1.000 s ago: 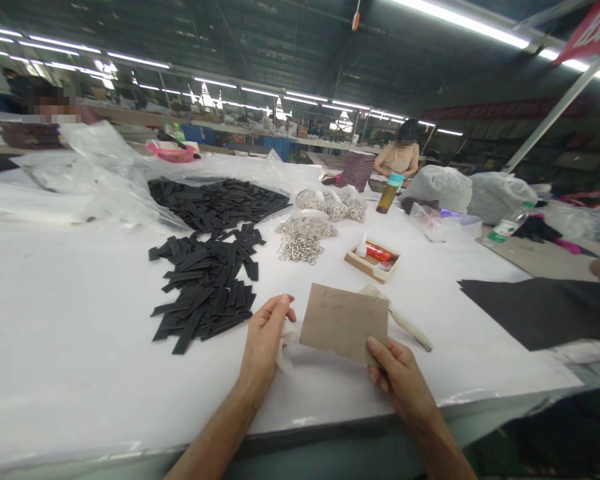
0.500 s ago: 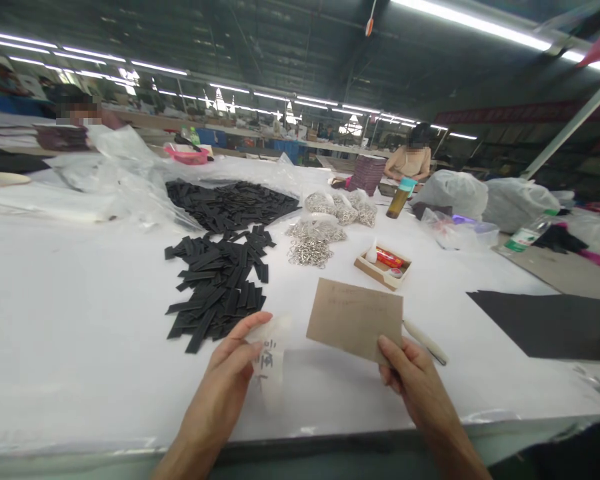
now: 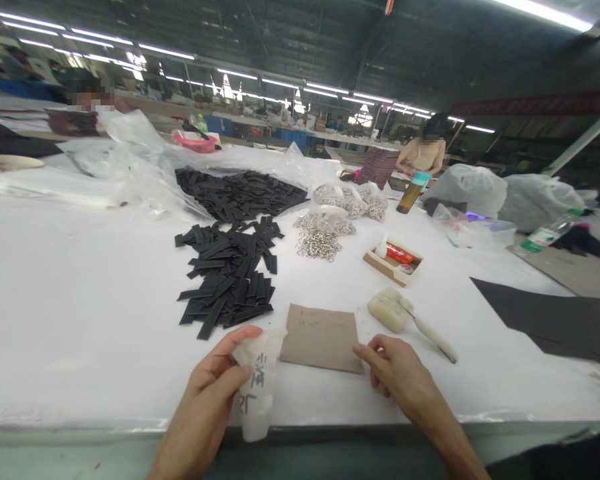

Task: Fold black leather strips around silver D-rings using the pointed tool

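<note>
My left hand [image 3: 213,387] is closed around a whitish, translucent item [image 3: 261,393] with black handwritten characters; whether it is a bag or a soft bottle I cannot tell. Next to it is a brown piece of card [image 3: 323,337] with faint handwriting, low over or on the table. The thumb and fingers of my right hand [image 3: 393,370] pinch the card's right edge. Just beyond that hand lie a cream-coloured lump [image 3: 387,310] and a thin tool with a pale handle [image 3: 436,340], its narrow end against the lump.
Black strips [image 3: 225,273] are heaped left of centre, with a larger pile [image 3: 240,193] behind. Metal rings [image 3: 320,243] lie loose beside bagged ones [image 3: 353,200]. A small box [image 3: 393,263], a bottle [image 3: 413,193] and black sheets [image 3: 555,320] are to the right. Co-workers sit beyond.
My right hand has lowered the card and brought it left, nearer my left hand, uncovering the cream lump. My left hand has shifted slightly left and down with the whitish item.
</note>
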`<action>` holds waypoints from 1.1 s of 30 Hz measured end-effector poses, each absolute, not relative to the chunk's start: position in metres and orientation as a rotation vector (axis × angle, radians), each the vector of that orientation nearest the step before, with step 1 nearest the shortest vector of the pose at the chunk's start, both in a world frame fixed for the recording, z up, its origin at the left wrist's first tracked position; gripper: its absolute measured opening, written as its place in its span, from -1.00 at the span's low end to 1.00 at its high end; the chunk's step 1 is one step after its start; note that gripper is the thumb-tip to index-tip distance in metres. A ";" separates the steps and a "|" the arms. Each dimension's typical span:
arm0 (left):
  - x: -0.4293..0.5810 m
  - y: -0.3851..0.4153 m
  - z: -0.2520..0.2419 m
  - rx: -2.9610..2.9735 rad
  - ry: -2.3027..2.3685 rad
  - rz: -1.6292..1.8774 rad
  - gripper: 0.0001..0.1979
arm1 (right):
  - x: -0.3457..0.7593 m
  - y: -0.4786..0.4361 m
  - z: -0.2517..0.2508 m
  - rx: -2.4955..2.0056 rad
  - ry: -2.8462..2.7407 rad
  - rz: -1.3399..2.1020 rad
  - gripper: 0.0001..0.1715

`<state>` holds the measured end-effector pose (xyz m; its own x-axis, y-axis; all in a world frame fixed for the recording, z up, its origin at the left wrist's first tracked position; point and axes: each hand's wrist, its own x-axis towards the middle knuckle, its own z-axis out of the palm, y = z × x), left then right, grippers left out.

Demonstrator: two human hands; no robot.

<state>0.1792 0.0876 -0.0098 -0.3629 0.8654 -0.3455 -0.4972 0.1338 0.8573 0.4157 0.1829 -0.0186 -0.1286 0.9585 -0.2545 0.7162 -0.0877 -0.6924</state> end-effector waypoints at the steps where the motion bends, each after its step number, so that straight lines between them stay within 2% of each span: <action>1: 0.180 0.088 -0.009 0.411 1.261 1.506 -0.50 | 0.418 0.180 -0.016 -1.842 -1.876 0.954 -0.59; 4: 0.181 0.090 -0.006 0.394 1.261 1.500 -0.50 | 0.425 0.171 -0.005 -1.811 -1.947 0.731 -0.69; 7: 0.183 0.091 -0.007 0.389 1.266 1.501 -0.52 | 0.420 0.157 -0.004 -1.591 -2.097 0.512 -0.78; 11: 0.185 0.089 -0.014 0.401 1.291 1.482 -0.55 | 0.396 0.139 -0.017 -1.179 -2.310 0.110 -0.68; 13: 0.185 0.088 -0.017 0.411 1.289 1.474 -0.56 | 0.386 0.138 -0.021 -1.217 -2.451 -0.009 -0.63; 17: 0.184 0.088 -0.018 0.413 1.267 1.478 -0.57 | 0.380 0.143 -0.014 -1.419 -2.637 0.050 -0.63; 20: 0.187 0.088 -0.016 0.404 1.243 1.490 -0.59 | 0.384 0.144 -0.011 -1.275 -2.512 0.018 -0.61; 26: 0.194 0.088 -0.016 0.460 1.146 1.545 -0.67 | 0.380 0.137 -0.019 -0.959 -2.438 0.199 -0.68; 33: 0.204 0.076 -0.010 0.433 1.157 1.647 -0.75 | 0.343 0.124 -0.024 -0.598 -2.335 -0.115 -0.65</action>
